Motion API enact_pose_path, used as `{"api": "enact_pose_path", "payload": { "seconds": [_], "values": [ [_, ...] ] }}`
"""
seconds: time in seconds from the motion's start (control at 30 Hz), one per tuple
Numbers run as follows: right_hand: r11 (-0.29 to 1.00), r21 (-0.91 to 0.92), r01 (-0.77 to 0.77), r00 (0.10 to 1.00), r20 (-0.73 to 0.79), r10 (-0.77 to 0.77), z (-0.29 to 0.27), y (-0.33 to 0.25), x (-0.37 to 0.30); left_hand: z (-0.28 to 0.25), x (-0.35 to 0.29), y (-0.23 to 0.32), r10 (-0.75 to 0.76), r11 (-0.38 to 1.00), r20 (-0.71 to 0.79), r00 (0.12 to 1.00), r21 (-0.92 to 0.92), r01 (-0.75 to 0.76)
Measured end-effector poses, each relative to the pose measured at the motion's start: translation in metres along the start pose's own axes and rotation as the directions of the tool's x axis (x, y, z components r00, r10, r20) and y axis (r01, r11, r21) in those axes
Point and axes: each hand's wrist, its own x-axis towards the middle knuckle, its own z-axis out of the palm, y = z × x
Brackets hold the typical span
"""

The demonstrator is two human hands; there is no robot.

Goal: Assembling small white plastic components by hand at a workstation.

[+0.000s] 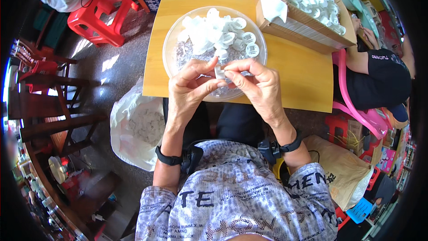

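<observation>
Between both hands, over the near rim of a round clear plastic tub [168, 58], is a small white plastic part [220, 72]. My left hand [192, 80] pinches its left side with thumb and fingers. From the other side, my right hand [255, 80] grips the same part with thumb and forefinger. Inside the tub lies a heap of white plastic pieces [214, 33], several of them round caps with openings. Small clear or silvery bits [189, 51] lie beneath them. Fine detail of the held part is hidden by my fingers.
A cardboard box [307, 33] full of white parts stands at the table's far right. Left of my legs sits a white sack [122, 125] holding pale pieces. A red stool [100, 18] is at far left; a person in black [374, 76] sits by a pink chair [342, 76] at right.
</observation>
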Motion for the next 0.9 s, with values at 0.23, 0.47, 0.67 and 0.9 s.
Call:
{"api": "enact_pose_path", "payload": {
  "seconds": [0.23, 0.47, 0.67, 0.9],
  "values": [
    [1.0, -0.016, 0.017, 0.998, -0.052, -0.018, -0.02, -0.004, 0.015, 0.006, 0.019, 0.01, -0.016, 1.0, 0.042, 0.999, 0.012, 0.015],
    [0.782, -0.607, 0.145, 0.758, -0.44, -0.482, -0.139, -0.044, 0.105, -0.001, 0.048, 0.004, 0.29, 0.431, 0.182, 0.939, 0.852, -0.298],
    [0.566, -0.819, 0.097, 0.602, -0.405, -0.688, -0.147, -0.063, 0.129, 0.007, 0.067, 0.005, 0.301, 0.259, 0.301, 0.905, 0.887, -0.381],
    [0.838, -0.514, 0.182, 0.983, 0.073, -0.169, -0.065, -0.026, 0.056, -0.005, 0.049, 0.01, 0.111, 0.754, -0.059, 0.992, 0.656, -0.045]
  ]
}}
